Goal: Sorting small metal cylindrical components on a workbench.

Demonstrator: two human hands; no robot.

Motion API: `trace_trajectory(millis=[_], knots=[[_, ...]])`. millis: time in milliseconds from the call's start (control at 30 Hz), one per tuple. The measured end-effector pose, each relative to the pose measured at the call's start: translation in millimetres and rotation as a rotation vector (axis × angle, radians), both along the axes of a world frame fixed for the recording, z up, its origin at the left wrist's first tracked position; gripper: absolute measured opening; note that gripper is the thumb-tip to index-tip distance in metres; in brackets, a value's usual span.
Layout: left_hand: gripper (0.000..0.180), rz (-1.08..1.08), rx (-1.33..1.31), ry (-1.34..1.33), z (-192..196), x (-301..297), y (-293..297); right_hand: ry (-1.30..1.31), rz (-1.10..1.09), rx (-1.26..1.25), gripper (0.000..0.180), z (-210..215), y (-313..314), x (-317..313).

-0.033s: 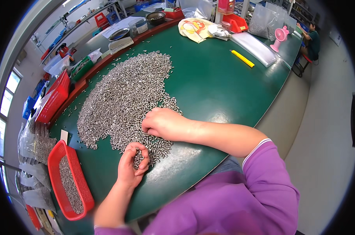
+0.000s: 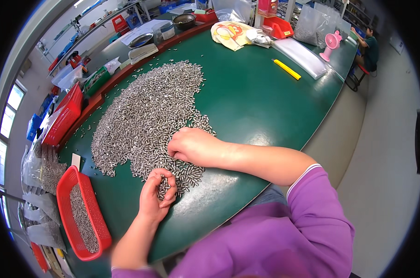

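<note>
A wide heap of small silvery metal pins (image 2: pixel 145 111) lies spread over the green tabletop (image 2: pixel 256 102). At the heap's near edge is my left hand (image 2: pixel 156 197), its fingers curled round into a loop. Metal pins show inside that curl, against the fingers. My right hand (image 2: pixel 193 146) rests on the heap's right side, back upward, fingers bent down and drawn together. Its fingertips are hidden, so what they pinch cannot be seen. Left of my left forearm stands a red perforated basket (image 2: pixel 103 222), with more of the same pins in its bottom.
A yellow cutter knife (image 2: pixel 286 69), clear plastic bags (image 2: pixel 302 58) and a pink fan (image 2: pixel 330 45) lie towards the back right. A red-brown ledge (image 2: pixel 173 38) borders the far left edge. Another red basket (image 2: pixel 66 116) leans there. A person (image 2: pixel 370 53) sits far right.
</note>
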State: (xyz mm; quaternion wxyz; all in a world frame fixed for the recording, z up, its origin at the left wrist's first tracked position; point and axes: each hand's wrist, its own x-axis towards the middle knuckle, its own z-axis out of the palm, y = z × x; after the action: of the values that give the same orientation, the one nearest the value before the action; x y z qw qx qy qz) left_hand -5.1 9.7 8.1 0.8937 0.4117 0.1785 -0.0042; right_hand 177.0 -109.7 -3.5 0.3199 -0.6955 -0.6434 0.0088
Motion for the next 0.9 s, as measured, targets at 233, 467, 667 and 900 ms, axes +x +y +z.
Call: trace_trajectory(millis=[233,467,667,900], knots=[[0.016,0.006,-0.006,-0.003,-1.5,-1.9,1.1,0.018,-0.072,0.150,0.010,10.6,0.0,-8.5],[0.011,0.001,0.002,-0.050,-0.6,0.3,-2.5,0.253,0.202,0.208,0.011,21.5,-3.9,-20.5],[0.010,0.031,0.035,-0.009,-0.8,0.0,-3.8,0.268,0.246,0.129,0.016,19.4,-3.7,-18.4],[0.012,0.023,0.029,0.020,1.2,0.2,-3.5,-0.067,0.014,0.113,0.029,-6.5,3.1,-2.0]])
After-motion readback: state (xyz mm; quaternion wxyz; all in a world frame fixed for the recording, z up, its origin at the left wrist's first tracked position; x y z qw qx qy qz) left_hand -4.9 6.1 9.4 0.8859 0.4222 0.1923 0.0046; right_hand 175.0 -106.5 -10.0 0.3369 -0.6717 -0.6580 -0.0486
